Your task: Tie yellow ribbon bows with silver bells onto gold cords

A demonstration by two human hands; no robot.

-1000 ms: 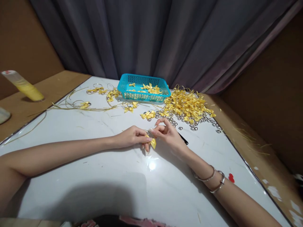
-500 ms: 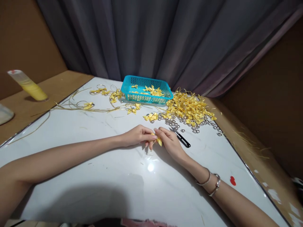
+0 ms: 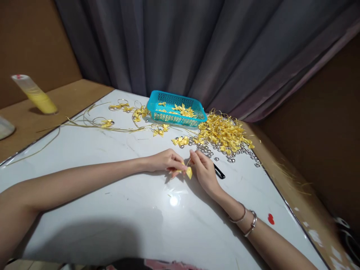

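Between the thumb and fingers of my left hand (image 3: 166, 160) is a yellow ribbon bow (image 3: 189, 173), one end poking out to the right. Beside it my right hand (image 3: 206, 172) is closed in a pinch on a thin gold cord (image 3: 188, 161) that runs toward the bow. My right hand partly covers a black-handled cutting tool (image 3: 219, 172) lying on the table. Just beyond my hands are several loose yellow bows (image 3: 180, 141) and scattered silver oval beads (image 3: 206, 151).
A turquoise basket (image 3: 177, 119) with yellow bows stands at the back. To its right lies a heap of corded bows (image 3: 222, 129). Gold cords (image 3: 112, 129) stretch across the left. A tube of yellow material (image 3: 42, 101) leans at far left; a red piece (image 3: 270, 219) lies at right.
My right hand has drawn slightly away from my left, and the thin cord now shows between them. The bow end has turned in my left fingers. The view has shifted a little.
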